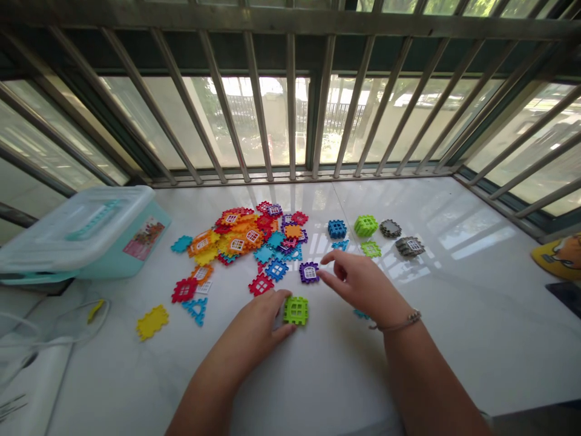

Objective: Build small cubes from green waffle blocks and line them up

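My left hand (256, 330) pinches a green square window tile (296, 310) between thumb and fingers, low on the white sill. My right hand (363, 284) hovers just right of it, fingers curled with the forefinger tip touching a purple window tile (309, 272). A blue piece (362, 314) peeks out from under the right hand. A heap of coloured interlocking tiles (245, 236) lies behind both hands. A red tile (260, 284) and a blue tile (276, 269) sit close to the left fingers.
Sorted stacks stand at the back right: blue (337, 228), green (365, 225), two grey (409, 246). A lidded teal plastic box (82, 233) is at the left. A yellow piece (152, 321) lies apart. Window bars (290, 97) close the far side.
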The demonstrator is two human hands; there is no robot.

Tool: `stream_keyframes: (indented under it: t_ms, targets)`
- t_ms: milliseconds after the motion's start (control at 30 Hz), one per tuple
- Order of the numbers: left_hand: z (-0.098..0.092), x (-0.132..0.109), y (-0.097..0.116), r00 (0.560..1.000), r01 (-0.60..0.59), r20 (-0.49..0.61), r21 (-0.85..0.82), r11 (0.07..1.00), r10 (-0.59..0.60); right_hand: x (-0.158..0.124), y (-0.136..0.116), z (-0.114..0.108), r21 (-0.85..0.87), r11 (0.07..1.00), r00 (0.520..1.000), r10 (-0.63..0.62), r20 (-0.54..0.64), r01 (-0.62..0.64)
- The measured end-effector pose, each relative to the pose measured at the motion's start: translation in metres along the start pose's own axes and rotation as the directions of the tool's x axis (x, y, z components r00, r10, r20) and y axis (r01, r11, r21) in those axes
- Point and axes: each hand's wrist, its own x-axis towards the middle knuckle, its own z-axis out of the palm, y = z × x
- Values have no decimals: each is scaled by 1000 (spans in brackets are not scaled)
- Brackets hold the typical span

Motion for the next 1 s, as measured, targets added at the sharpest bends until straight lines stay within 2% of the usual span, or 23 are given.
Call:
stream_keyframes:
  t_ms: [67, 167, 300, 467, 667, 1000]
  targets:
    - [-1, 0, 2, 1000, -8, 9, -8, 1000, 9, -2, -12, 15, 3, 998, 990, -69, 121, 69]
    - [-4, 1, 6, 1000, -17, 23, -23, 1000, 17, -5, -21, 35, 30, 986, 949, -167, 266, 166]
    - [-4, 2, 5, 1000, -2, 22, -28, 1000, 2, -9, -22, 48, 17, 981, 913, -186, 362, 193]
    - [-3, 2, 2, 1000, -5, 25, -21, 1000, 5, -9, -16, 48, -36, 987, 922, -132, 365, 156]
    - [-2, 1, 1, 1000, -13, -6, -19, 1000, 13, -9, -21, 44, -51, 990, 918, -102, 383, 132]
    - [-2, 2, 2, 1000, 19, -10, -3, 1000, -19, -10, -20, 43, -16, 993, 929, -106, 355, 119]
